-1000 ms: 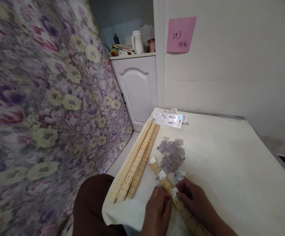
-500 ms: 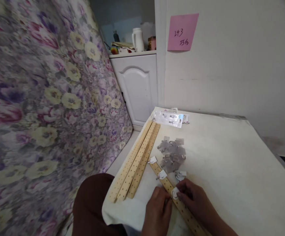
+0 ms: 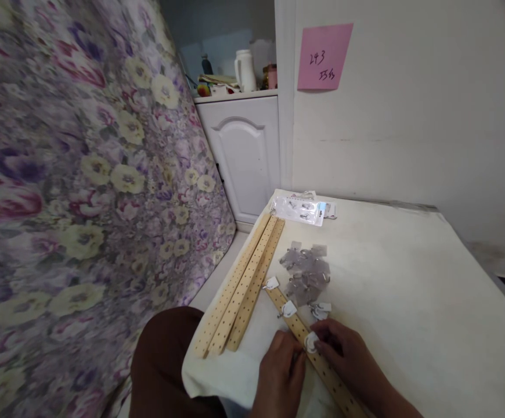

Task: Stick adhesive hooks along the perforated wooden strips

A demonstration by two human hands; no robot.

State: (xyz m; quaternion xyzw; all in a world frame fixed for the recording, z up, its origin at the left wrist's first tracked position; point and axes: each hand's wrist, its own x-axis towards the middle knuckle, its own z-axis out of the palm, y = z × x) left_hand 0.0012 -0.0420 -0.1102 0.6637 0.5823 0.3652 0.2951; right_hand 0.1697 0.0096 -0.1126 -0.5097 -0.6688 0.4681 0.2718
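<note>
A wooden strip with rows of holes (image 3: pixel 335 386) lies slantwise at the front of the table. My right hand (image 3: pixel 343 351) pinches the edge of a round-looking white tag (image 3: pixel 310 342) resting over the strip. Close by on the other side, my left hand (image 3: pixel 281 363) has its fingers curled together at the strip's edge, beside that tag; what they grip is hidden. Farther up the strip sit two more white tags, a middle one (image 3: pixel 289 309) and an end one (image 3: pixel 271 283), each with a small metal clasp. Another white tag with metal parts (image 3: pixel 321 310) lies just beyond my right hand.
Several grey translucent tags with metal rings (image 3: pixel 307 270) are heaped on the white-covered table (image 3: pixel 409 278). To the left lie more perforated wooden strips (image 3: pixel 244 284). Clear blister packaging (image 3: pixel 298 210) is at the far edge. A floral curtain (image 3: pixel 82 203) hangs at left.
</note>
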